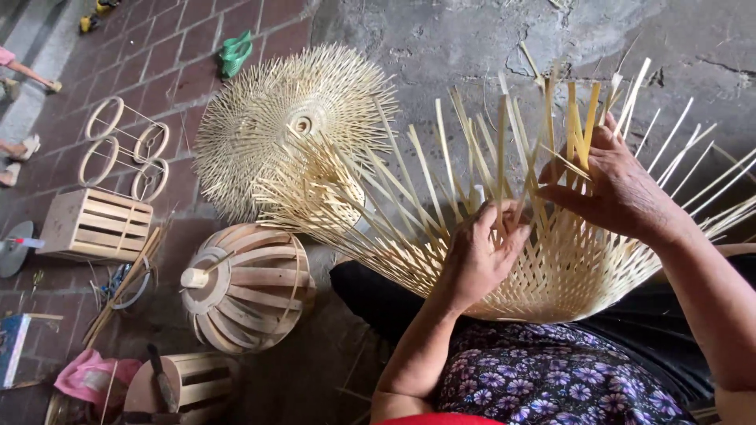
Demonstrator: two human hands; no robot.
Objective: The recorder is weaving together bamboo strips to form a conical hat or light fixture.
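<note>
A: Basket (551, 267) sits on my lap at 3 o'clock, half woven, strips (504, 149) fanning up toward 12.

B: And your hands?

A: Left hand (480, 252) presses fingers closed on the weave; right hand (622, 189) pinches a strip at 2 o'clock.

B: How would you do it well?

A: I'd judge: keep the weave pinned tight, bend strips gently. Lantern frame (248, 287) lies on the floor at 9.
</note>
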